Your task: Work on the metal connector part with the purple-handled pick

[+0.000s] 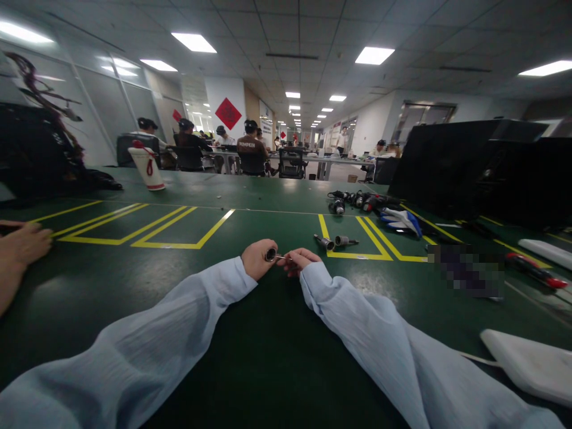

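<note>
My left hand (257, 258) is closed around a small round metal socket-like part (270, 255), its open end facing me. My right hand (298, 260) pinches a thin metal pin or shaft (284, 258) that meets that part. Both hands rest on the green table (268, 351), forearms in pale blue sleeves stretched forward. Two similar small metal parts (335, 241) lie just beyond my right hand, inside a yellow-taped box.
A pile of dark tool parts (357, 201) and a blue-white object (400, 220) lie at the far right. A red-handled tool (534, 271) and white pads (529, 363) sit to the right. Another person's hand (20, 247) rests at the left edge. A white cup (147, 168) stands far left.
</note>
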`<state>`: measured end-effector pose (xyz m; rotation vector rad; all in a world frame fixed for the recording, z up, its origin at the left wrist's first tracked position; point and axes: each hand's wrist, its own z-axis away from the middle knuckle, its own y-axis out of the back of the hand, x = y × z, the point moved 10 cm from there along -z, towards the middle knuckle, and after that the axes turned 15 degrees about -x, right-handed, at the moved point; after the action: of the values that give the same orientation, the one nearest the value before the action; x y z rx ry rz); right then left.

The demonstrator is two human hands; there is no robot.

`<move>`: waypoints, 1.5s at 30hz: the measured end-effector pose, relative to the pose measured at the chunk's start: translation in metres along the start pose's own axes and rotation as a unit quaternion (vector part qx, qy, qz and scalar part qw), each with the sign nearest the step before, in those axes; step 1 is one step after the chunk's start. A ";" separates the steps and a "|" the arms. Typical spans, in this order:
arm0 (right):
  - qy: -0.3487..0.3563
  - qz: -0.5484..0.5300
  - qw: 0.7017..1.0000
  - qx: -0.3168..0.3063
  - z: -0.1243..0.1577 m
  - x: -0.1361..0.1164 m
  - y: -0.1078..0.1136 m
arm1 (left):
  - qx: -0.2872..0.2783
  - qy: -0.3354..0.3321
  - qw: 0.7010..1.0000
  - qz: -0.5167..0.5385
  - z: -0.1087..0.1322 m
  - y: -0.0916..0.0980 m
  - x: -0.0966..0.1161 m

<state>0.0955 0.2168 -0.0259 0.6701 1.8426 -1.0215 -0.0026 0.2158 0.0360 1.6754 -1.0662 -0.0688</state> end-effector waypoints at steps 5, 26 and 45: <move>-0.002 -0.004 1.000 -0.006 0.001 -0.001 -0.002 | -0.004 -0.007 1.000 0.023 -0.001 0.000 0.001; -0.014 -0.014 1.000 -0.006 0.000 0.002 0.000 | 0.003 0.000 1.000 0.021 0.000 0.000 0.002; -0.016 -0.019 1.000 -0.006 0.000 0.002 0.001 | 0.012 -0.005 0.999 0.039 0.000 0.001 0.001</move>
<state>0.0953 0.2171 -0.0279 0.6104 1.8385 -1.0386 -0.0027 0.2152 0.0372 1.6556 -1.1422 -0.0132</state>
